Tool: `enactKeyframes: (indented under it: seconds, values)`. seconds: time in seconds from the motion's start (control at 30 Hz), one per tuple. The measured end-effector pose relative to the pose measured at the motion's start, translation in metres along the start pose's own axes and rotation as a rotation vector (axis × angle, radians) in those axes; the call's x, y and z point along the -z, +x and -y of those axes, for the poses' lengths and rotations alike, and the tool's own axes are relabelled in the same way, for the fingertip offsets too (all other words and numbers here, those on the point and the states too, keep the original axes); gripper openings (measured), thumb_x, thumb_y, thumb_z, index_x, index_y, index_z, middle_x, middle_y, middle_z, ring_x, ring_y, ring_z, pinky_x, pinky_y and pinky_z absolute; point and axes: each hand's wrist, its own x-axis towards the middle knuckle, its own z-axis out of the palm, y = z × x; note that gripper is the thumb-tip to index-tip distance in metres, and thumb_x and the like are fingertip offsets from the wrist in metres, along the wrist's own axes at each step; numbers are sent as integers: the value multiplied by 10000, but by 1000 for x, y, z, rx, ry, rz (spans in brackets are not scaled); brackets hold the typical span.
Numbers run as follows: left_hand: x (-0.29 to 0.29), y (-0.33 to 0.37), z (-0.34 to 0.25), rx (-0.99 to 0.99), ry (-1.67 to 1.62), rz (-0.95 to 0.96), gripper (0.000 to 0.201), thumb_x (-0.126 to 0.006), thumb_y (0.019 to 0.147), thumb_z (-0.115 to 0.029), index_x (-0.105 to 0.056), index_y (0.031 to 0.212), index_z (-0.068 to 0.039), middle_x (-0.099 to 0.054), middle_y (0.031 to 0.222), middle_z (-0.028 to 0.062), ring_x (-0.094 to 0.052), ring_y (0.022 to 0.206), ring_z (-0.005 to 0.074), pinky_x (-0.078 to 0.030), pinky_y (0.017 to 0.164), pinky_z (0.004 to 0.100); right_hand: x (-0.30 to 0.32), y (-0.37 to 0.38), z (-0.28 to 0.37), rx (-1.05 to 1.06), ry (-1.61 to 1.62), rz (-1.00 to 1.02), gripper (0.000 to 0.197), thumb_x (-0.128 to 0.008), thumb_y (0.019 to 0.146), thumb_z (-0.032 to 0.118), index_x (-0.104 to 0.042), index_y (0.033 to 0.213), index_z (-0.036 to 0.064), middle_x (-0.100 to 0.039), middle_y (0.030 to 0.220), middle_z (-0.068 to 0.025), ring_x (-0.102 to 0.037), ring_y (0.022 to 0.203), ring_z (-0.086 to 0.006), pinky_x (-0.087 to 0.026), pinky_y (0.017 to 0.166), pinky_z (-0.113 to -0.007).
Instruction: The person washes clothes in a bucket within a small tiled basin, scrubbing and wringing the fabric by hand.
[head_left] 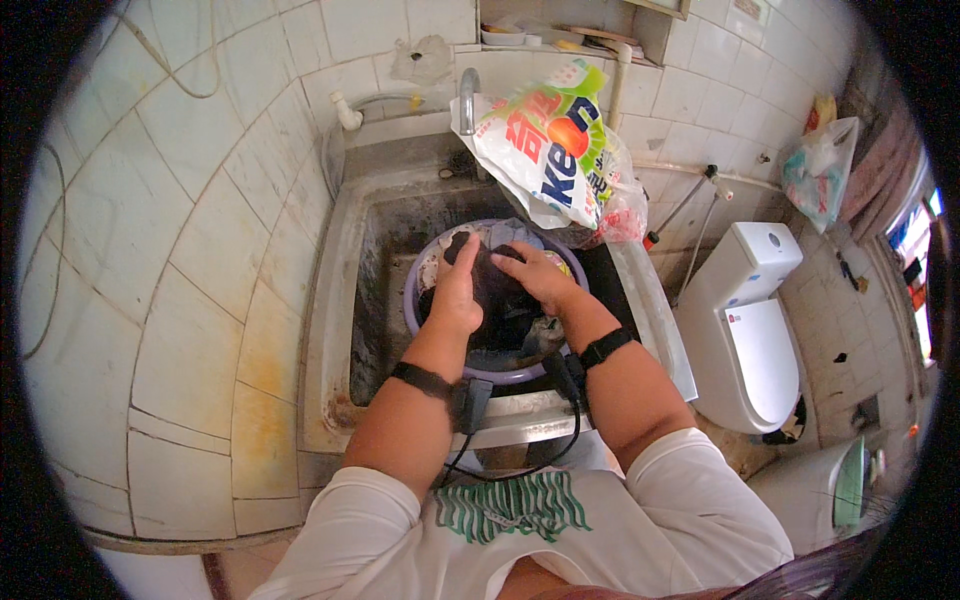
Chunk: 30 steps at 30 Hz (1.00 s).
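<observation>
A pale purple basin (pixel 478 374) sits inside a worn grey stone sink (pixel 322 330). In the basin lies a heap of wet clothes, mostly dark, with light grey cloth (pixel 512 236) at its far side. My left hand (pixel 459 288) and my right hand (pixel 541 277) face each other over the heap. Between them is a bunched dark garment (pixel 492 272); a fold of it shows past the left fingers. Both hands are closed on this cloth, the right fingers curled onto its edge. The cloth hides part of the fingertips.
A large white and green detergent bag (pixel 545 150) stands on the sink's far right corner, beside a metal tap (pixel 468 100). A white toilet (pixel 760 350) is at the right. Tiled wall (pixel 200 260) rises close on the left. Black cables (pixel 530 468) hang from my wrist straps.
</observation>
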Motion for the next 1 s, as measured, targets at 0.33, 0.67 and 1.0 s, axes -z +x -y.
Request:
enactKeyframes:
  seconds: [0.33,0.67,1.0]
  values:
    - [41,28,29,156,-285,89,333,-458,909,-344,-470,1146,-111,-537,1117,88,-550,996,258,-460,840,436,-51,-36,37,565,-475,-63,294,-645,801,208,-549,967,-15,-604,836,-176,-594,767,-252,-461,708,-333]
    - [13,12,25,206,58,8,615,-467,874,-537,-410,1302,-99,-535,1201,101,-551,1022,284,-436,870,470,-22,3,-2,315,-368,-332,352,-599,844,288,-551,999,-24,-606,862,-207,-580,803,-266,-443,736,-338]
    - [25,9,26,246,-275,-56,445,-381,934,-439,-523,1150,-77,-584,1089,117,-552,1018,275,-451,877,422,-52,-39,41,568,-592,10,299,-598,791,250,-583,938,-10,-608,894,-246,-576,846,-432,-463,758,-428]
